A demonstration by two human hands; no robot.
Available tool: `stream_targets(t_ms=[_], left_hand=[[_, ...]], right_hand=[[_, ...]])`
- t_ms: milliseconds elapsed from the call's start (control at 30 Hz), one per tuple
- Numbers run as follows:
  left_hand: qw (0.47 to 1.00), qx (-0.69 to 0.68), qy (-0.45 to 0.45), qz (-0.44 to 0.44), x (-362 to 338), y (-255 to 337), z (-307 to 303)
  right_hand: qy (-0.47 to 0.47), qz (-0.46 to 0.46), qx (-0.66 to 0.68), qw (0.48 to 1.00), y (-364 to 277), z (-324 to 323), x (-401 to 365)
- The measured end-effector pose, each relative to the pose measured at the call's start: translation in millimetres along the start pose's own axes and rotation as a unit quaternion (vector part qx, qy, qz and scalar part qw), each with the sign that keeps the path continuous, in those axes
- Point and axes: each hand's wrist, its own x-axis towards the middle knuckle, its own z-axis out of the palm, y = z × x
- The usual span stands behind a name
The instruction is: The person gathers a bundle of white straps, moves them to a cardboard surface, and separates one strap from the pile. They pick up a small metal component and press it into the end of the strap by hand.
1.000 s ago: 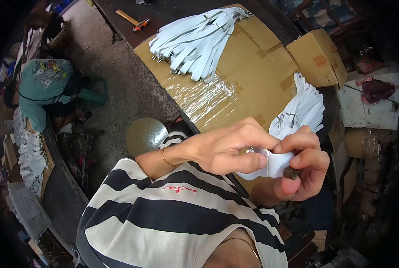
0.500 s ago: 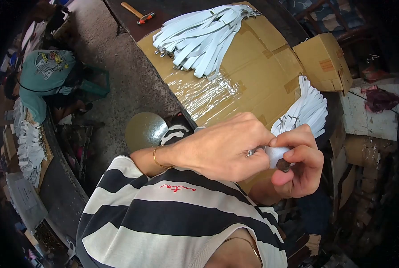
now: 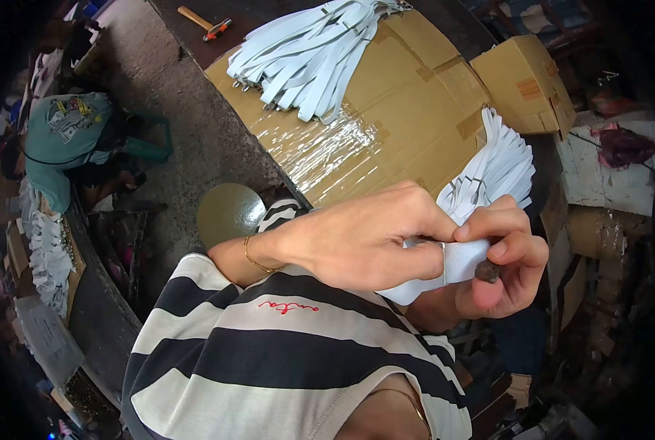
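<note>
A white woven strap (image 3: 465, 262) is stretched between my two hands in front of my chest. My left hand (image 3: 371, 238), with a gold bracelet at the wrist, closes its thumb and fingers on the strap. A thin metal edge (image 3: 444, 264) crosses the strap by the left thumb. From the other side my right hand (image 3: 518, 257) pinches the strap with curled fingers. A small dark brown piece (image 3: 486, 271), which I cannot identify, sits at the right thumb's tip. Part of the strap (image 3: 408, 292) hangs below my left hand.
Cardboard (image 3: 408, 88) covers the table, bearing a large strap bundle (image 3: 313, 55) with metal fittings and a second bundle (image 3: 492, 165). A hammer (image 3: 206, 25) lies at the far edge. Beside the table stands a cardboard box (image 3: 521, 84). A person (image 3: 71, 136) bends at the left; a round stool (image 3: 228, 213) is nearer.
Both hands have shifted, the right one further right, and more of the white strap now shows between them and below the left hand. The view has moved slightly.
</note>
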Motion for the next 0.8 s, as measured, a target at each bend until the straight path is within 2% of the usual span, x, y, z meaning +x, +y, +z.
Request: stream_targets(t_ms=[233,300,400,800], left_hand=[[0.998,-0.053,-0.041,-0.008,5.3,-4.9,-1.0],[0.991,-0.092,-0.070,-0.065,5.6,-0.9,-3.7],[0.991,-0.108,-0.071,-0.040,5.6,-5.9,-0.9],[0.982,-0.174,-0.066,-0.028,4.3,-4.1,2.1]], right_hand=[[0.007,0.000,0.017,1.000,0.2,-3.9,-1.5],[-0.004,-0.005,0.025,1.000,-1.1,-4.5,-0.7],[-0.007,-0.002,0.042,0.999,-2.7,-6.1,-2.9],[-0.016,-0.028,0.020,0.999,-10.2,-1.1,-2.0]])
